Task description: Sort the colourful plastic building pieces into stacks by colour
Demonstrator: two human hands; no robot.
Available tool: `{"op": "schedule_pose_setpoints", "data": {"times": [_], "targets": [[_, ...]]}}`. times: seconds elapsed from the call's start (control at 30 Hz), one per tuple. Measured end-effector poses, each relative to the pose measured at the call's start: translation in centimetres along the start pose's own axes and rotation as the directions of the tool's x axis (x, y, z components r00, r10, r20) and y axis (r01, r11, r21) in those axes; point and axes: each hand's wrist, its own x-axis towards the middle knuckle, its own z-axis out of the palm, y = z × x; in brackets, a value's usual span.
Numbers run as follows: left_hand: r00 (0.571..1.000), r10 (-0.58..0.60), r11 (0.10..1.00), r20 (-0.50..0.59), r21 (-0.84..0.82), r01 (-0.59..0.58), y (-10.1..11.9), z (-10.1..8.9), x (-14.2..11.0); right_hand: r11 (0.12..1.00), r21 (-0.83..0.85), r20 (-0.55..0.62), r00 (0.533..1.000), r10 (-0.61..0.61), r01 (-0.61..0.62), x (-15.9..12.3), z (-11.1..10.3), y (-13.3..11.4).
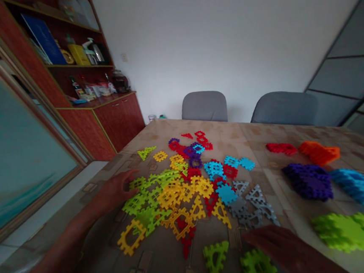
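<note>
Head view: left hand [116, 191] spread against green plastic tiles [151, 190]; right hand [284, 248] lying flat near grey tiles [251, 215].

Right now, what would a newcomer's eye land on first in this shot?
The loose heap of bright plastic interlocking pieces comes first, mostly yellow and lime green, in the middle of the patterned tablecloth, with the left hand at its left edge. To its right sit single-colour stacks: the purple stack, blue stack, lime green stack, orange stack and red stack. A reddish wooden shelf cabinet stands beyond the table, on the left.
</note>
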Motion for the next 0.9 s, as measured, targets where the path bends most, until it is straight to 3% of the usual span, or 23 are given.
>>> {"op": "schedule_pose_setpoints", "data": {"times": [0.17, 0.3, 0.4, 0.43, 0.53, 0.6, 0.63, 0.77, 0.9], "targets": [[0.997, 0.021, 0.999, -0.068, 0.025, -0.019, 1.7, -0.6, -0.3, 0.998, -0.025, 0.059, 0.997, 0.053, -0.052, -0.5, -1.0, -0.2], [0.982, 0.141, 0.990, -0.128, -0.012, -0.143, 6.6, 0.7, -3.0, 0.960, -0.141, 0.042, 0.968, 0.248, -0.240, -1.1, -2.8, -0.3], [0.912, 0.389, 0.914, -0.131, -0.072, -0.400, 12.3, 3.6, -7.2, 0.910, -0.196, -0.006, 0.928, 0.372, -0.366, -1.0, -4.0, -0.3], [0.902, 0.425, 0.900, -0.080, -0.070, -0.431, 14.2, 4.7, -8.7, 0.898, -0.203, -0.013, 0.918, 0.396, -0.390, -0.9, -4.2, -0.3], [0.788, 0.597, 0.802, 0.152, -0.116, -0.586, 19.3, 7.8, -11.6, 0.883, -0.208, -0.033, 0.906, 0.423, -0.420, -1.0, -4.5, -0.4], [0.704, 0.668, 0.743, 0.242, -0.158, -0.650, 21.7, 9.1, -12.1, 0.888, -0.199, -0.026, 0.908, 0.418, -0.415, -1.4, -4.3, -0.3], [0.686, 0.670, 0.738, 0.282, -0.160, -0.656, 22.7, 9.5, -12.0, 0.891, -0.193, -0.025, 0.910, 0.415, -0.411, -1.6, -4.1, -0.2], [0.677, 0.661, 0.741, 0.324, -0.140, -0.657, 24.5, 10.2, -11.3, 0.899, -0.175, -0.055, 0.915, 0.399, -0.402, -2.5, -3.8, 0.0], [0.698, 0.701, 0.713, 0.144, -0.139, -0.688, 23.0, 10.0, -11.3, 0.941, -0.125, -0.015, 0.949, 0.316, -0.315, -2.0, -4.2, -0.9]]}}
